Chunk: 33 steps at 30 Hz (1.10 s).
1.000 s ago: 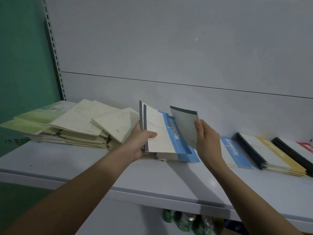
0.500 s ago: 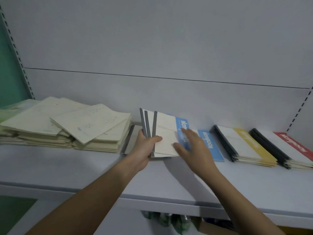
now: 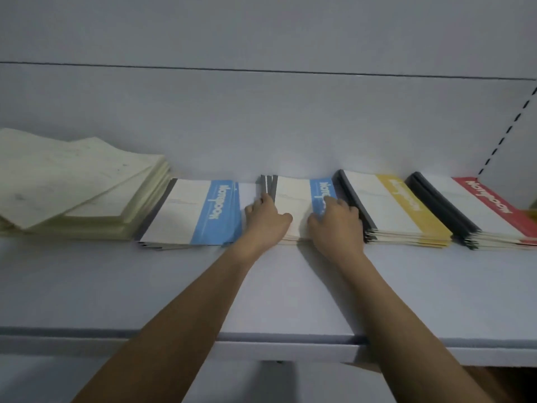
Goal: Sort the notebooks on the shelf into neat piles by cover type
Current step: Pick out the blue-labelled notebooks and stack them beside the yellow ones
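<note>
**Both hands down, arms reaching to 12 o'clock**

I see both bare forearms running up from the lower edge toward 12 o'clock, converging as they go. My left hand (image 3: 266,219) lies palm down, thumb stretched toward 3 o'clock, fingertips pointing to 12. My right hand (image 3: 337,221) sits just beside it at 3 o'clock, palm down, fingers bent at the knuckles and pressing downward.

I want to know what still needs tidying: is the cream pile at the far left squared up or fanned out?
Fanned out. The cream pile has its top notebooks skewed at angles, with corners and edges sticking out.
</note>
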Each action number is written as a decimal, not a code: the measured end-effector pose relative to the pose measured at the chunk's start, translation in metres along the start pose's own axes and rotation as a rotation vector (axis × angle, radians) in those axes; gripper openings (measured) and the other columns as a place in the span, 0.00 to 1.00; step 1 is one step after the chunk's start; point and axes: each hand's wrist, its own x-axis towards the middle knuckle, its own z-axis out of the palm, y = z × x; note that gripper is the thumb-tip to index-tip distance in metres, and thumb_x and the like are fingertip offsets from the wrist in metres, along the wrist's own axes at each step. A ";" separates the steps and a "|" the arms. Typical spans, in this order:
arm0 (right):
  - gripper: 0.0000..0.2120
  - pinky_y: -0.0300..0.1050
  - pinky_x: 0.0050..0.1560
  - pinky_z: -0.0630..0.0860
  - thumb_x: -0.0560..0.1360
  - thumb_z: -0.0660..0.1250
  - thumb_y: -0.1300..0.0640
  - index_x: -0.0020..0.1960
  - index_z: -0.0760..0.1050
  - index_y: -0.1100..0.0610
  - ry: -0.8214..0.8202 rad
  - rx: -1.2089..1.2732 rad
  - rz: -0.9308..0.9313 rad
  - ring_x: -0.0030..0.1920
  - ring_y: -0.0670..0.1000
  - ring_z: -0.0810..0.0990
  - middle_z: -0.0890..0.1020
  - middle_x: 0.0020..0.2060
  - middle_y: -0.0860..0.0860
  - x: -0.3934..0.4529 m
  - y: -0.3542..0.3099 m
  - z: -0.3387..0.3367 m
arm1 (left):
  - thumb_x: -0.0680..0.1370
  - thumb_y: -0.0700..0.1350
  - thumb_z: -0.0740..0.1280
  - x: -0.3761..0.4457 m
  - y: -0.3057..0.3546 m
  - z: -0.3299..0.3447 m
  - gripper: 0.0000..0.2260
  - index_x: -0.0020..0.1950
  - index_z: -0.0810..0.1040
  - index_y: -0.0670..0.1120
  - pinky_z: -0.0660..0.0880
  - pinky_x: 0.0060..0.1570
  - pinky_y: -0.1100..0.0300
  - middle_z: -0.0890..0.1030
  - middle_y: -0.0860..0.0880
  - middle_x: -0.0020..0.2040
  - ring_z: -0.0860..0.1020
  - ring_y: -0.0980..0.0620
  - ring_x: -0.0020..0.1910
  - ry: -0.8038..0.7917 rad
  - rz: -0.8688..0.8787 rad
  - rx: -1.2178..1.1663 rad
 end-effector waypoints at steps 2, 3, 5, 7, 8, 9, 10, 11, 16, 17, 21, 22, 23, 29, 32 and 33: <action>0.18 0.52 0.56 0.67 0.79 0.56 0.52 0.65 0.69 0.60 -0.042 -0.067 -0.001 0.60 0.62 0.69 0.72 0.62 0.59 0.001 0.004 0.009 | 0.78 0.45 0.61 -0.002 -0.004 0.010 0.20 0.67 0.65 0.38 0.60 0.69 0.50 0.67 0.41 0.68 0.61 0.40 0.69 -0.004 0.048 0.055; 0.18 0.52 0.55 0.67 0.79 0.56 0.52 0.65 0.69 0.60 -0.037 -0.061 -0.003 0.60 0.62 0.69 0.72 0.62 0.59 0.002 0.006 0.010 | 0.78 0.46 0.61 -0.002 -0.005 0.011 0.19 0.67 0.65 0.40 0.59 0.69 0.51 0.66 0.42 0.68 0.60 0.41 0.70 0.005 0.060 0.059; 0.19 0.51 0.55 0.66 0.79 0.57 0.51 0.66 0.68 0.60 -0.005 -0.022 -0.012 0.60 0.61 0.68 0.72 0.62 0.59 0.007 0.011 0.012 | 0.78 0.47 0.62 0.000 -0.004 0.010 0.21 0.70 0.65 0.45 0.57 0.70 0.52 0.63 0.43 0.69 0.57 0.43 0.70 0.038 0.053 0.052; 0.19 0.50 0.56 0.64 0.78 0.59 0.51 0.65 0.70 0.60 0.012 -0.001 -0.034 0.59 0.61 0.69 0.73 0.61 0.59 0.012 0.015 0.015 | 0.78 0.48 0.62 0.000 0.000 0.010 0.24 0.73 0.63 0.48 0.56 0.70 0.53 0.61 0.43 0.70 0.56 0.44 0.71 0.058 0.057 0.030; 0.18 0.49 0.55 0.64 0.78 0.59 0.51 0.64 0.70 0.60 0.020 0.004 -0.047 0.59 0.60 0.69 0.74 0.60 0.59 0.013 0.016 0.016 | 0.78 0.47 0.62 -0.001 0.001 0.010 0.25 0.75 0.61 0.49 0.56 0.70 0.53 0.61 0.43 0.71 0.56 0.44 0.72 0.058 0.068 0.010; 0.18 0.49 0.55 0.65 0.78 0.59 0.51 0.63 0.71 0.60 0.027 0.004 -0.057 0.58 0.60 0.69 0.75 0.59 0.59 0.014 0.017 0.018 | 0.79 0.47 0.62 -0.002 0.001 0.010 0.26 0.76 0.60 0.49 0.56 0.70 0.53 0.61 0.44 0.72 0.56 0.45 0.72 0.054 0.079 -0.018; 0.18 0.49 0.55 0.65 0.78 0.59 0.51 0.62 0.72 0.60 0.031 -0.002 -0.063 0.58 0.60 0.69 0.75 0.59 0.58 0.014 0.016 0.018 | 0.79 0.46 0.61 -0.003 0.001 0.009 0.26 0.76 0.59 0.50 0.57 0.70 0.54 0.61 0.45 0.72 0.55 0.46 0.73 0.053 0.089 -0.044; 0.18 0.50 0.55 0.66 0.78 0.58 0.50 0.63 0.71 0.59 0.033 -0.011 -0.066 0.58 0.60 0.69 0.75 0.59 0.58 0.013 0.016 0.018 | 0.79 0.46 0.61 -0.004 0.000 0.008 0.26 0.77 0.59 0.50 0.57 0.70 0.54 0.62 0.45 0.73 0.55 0.46 0.73 0.055 0.096 -0.064; 0.20 0.53 0.57 0.69 0.77 0.59 0.52 0.67 0.70 0.58 0.033 0.018 -0.076 0.58 0.61 0.70 0.74 0.61 0.58 0.016 0.016 0.017 | 0.80 0.44 0.60 -0.006 -0.004 0.010 0.25 0.76 0.59 0.49 0.57 0.69 0.55 0.62 0.46 0.73 0.57 0.47 0.72 0.094 0.129 -0.082; 0.20 0.53 0.59 0.70 0.77 0.59 0.53 0.67 0.70 0.58 0.067 0.060 -0.096 0.59 0.61 0.71 0.74 0.62 0.58 0.016 0.015 0.016 | 0.80 0.44 0.60 -0.008 -0.004 0.011 0.24 0.76 0.60 0.48 0.57 0.69 0.57 0.63 0.46 0.73 0.57 0.47 0.72 0.123 0.155 -0.080; 0.18 0.47 0.61 0.68 0.78 0.62 0.59 0.67 0.72 0.59 0.230 0.328 -0.237 0.63 0.55 0.73 0.75 0.64 0.54 0.004 -0.010 0.001 | 0.80 0.44 0.62 -0.018 -0.005 -0.008 0.16 0.68 0.70 0.47 0.57 0.65 0.63 0.72 0.50 0.67 0.60 0.52 0.68 0.320 0.320 -0.070; 0.17 0.46 0.61 0.69 0.78 0.62 0.59 0.67 0.72 0.58 0.239 0.369 -0.289 0.62 0.54 0.73 0.76 0.63 0.53 -0.001 -0.019 -0.001 | 0.80 0.44 0.62 -0.021 -0.008 -0.019 0.14 0.65 0.72 0.47 0.59 0.66 0.62 0.73 0.51 0.65 0.61 0.52 0.67 0.358 0.343 -0.054; 0.16 0.46 0.60 0.70 0.78 0.62 0.59 0.66 0.72 0.57 0.227 0.393 -0.338 0.61 0.53 0.74 0.76 0.62 0.52 -0.005 -0.029 -0.002 | 0.79 0.45 0.63 -0.023 -0.015 -0.034 0.12 0.63 0.74 0.47 0.61 0.65 0.61 0.75 0.51 0.63 0.63 0.52 0.66 0.390 0.362 -0.016; 0.25 0.44 0.64 0.65 0.77 0.63 0.43 0.71 0.67 0.52 -0.213 0.194 -0.610 0.66 0.52 0.68 0.72 0.68 0.49 -0.028 -0.093 0.018 | 0.77 0.47 0.64 -0.061 -0.080 -0.128 0.08 0.53 0.78 0.47 0.71 0.55 0.55 0.80 0.50 0.51 0.76 0.47 0.53 0.400 0.242 0.053; 0.35 0.49 0.68 0.65 0.74 0.62 0.34 0.74 0.62 0.52 -0.362 -0.006 -0.708 0.70 0.52 0.64 0.67 0.72 0.49 -0.042 -0.124 0.036 | 0.78 0.45 0.64 -0.093 -0.104 -0.150 0.05 0.53 0.77 0.51 0.71 0.50 0.58 0.78 0.56 0.47 0.76 0.53 0.50 0.320 0.098 0.020; 0.36 0.50 0.68 0.64 0.74 0.62 0.34 0.74 0.62 0.52 -0.394 -0.050 -0.714 0.70 0.53 0.64 0.67 0.72 0.49 -0.044 -0.133 0.040 | 0.78 0.46 0.64 -0.099 -0.110 -0.154 0.05 0.53 0.77 0.51 0.71 0.50 0.58 0.78 0.56 0.46 0.77 0.53 0.49 0.308 0.069 0.039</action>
